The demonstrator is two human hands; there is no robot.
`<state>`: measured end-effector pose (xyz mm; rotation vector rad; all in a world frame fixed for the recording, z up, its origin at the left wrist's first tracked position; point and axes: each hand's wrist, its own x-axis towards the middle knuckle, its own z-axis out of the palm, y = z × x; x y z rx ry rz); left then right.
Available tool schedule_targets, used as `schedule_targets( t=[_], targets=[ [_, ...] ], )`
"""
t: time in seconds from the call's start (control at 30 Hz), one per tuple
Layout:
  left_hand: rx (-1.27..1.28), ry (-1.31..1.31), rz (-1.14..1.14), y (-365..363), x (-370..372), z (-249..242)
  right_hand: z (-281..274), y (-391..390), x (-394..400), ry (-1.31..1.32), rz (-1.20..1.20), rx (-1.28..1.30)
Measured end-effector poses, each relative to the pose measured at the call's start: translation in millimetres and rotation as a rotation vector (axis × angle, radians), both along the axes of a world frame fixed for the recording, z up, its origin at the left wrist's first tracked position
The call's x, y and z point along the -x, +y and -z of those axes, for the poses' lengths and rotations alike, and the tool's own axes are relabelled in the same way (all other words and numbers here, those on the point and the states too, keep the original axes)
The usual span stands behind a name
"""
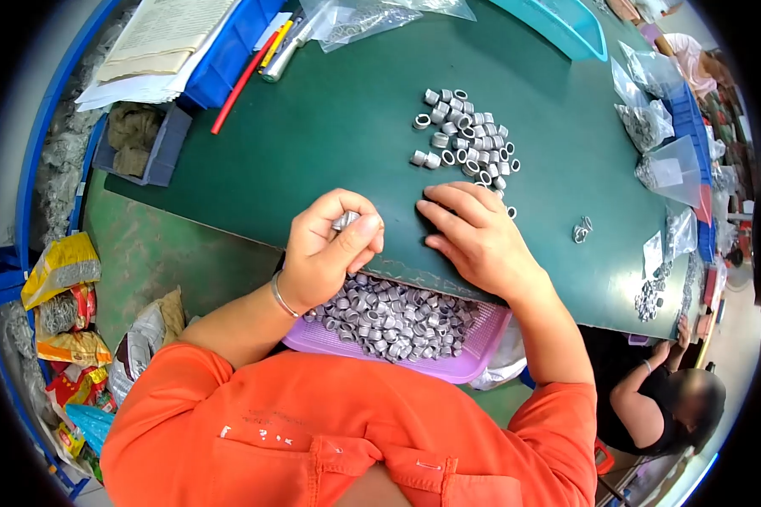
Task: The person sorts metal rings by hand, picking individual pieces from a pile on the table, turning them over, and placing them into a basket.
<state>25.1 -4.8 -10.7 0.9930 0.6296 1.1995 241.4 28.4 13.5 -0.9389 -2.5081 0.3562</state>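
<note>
Dozens of short grey metal rings (480, 131) lie in a loose pile on the green table (313, 127) in the head view, some on end, others tipped over. Left of that pile and nearer the orange shirt (271, 406), the left hand (334, 245) is pinched closed, thumb against bent fingers, around a single metal piece (345, 221) that peeks out between them. The right hand (482, 241) sits just at the pile's near side, palm down, fingers loosely curved with the thumb apart; I can't tell whether its fingertips touch anything small. On the pile's near side too, below the table edge, a purple basket (489, 342) carries a heap of similar rings (389, 321). A little clump of metal bits (582, 230) lies right of the pile, well apart from it. Far to the pile's left are a red pen (243, 84) and a grey bin (165, 156) with brown cloth (135, 135) inside. Beyond the pile, to its right, stands a turquoise tray (579, 38). Right of the pile and nearer, another person (643, 414) sits in black.
</note>
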Motion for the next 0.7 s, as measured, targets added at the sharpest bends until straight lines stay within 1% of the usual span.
schedule_targets(
  t=[0.03,0.07,0.13,0.2,0.23,0.27,0.33,0.37,0.4,0.47,0.53,0.6,0.63,0.67,0.7],
  targets=[
    [-0.007,0.008,-0.004,0,0,0,0,-5,-7,0.099,-0.008,0.038],
    [-0.011,0.005,0.002,0,0,1,-4,-10,-15,0.162,0.083,-0.059],
    [-0.01,0.012,-0.01,0,0,0,-4,-20,-31,0.39,0.428,-0.154],
    [-0.008,0.032,-0.015,0,0,-1,7,-32,-46,0.645,0.729,-0.022],
    [-0.007,0.034,-0.012,0,0,-1,9,-39,-50,0.667,0.765,0.016],
    [-0.009,0.036,-0.012,1,-1,-1,10,-44,-51,0.664,0.767,0.017],
    [-0.008,0.043,-0.012,2,-1,-1,13,-53,-44,0.434,0.603,0.028],
    [-0.007,0.054,-0.012,1,-2,-1,10,-58,-31,0.41,0.644,0.116],
    [-0.003,0.057,-0.011,1,-2,-2,10,-57,-18,0.404,0.639,0.109],
    [0.007,0.097,-0.016,1,-2,-3,21,-53,-12,0.288,0.624,-0.025],
    [-0.001,0.103,-0.024,0,-2,-2,24,-54,-13,0.293,0.616,-0.034],
    [-0.002,0.089,-0.04,0,-2,-1,23,-59,-14,0.585,0.772,0.299],
    [-0.005,0.088,-0.041,0,-3,-2,20,-61,-14,0.833,0.734,0.459],
    [0.0,0.099,-0.041,0,-3,-2,17,-62,-15,0.832,0.735,0.457],
    [0.006,0.109,-0.038,0,-3,-2,15,-63,-16,1.013,0.666,0.578]
  ],
)
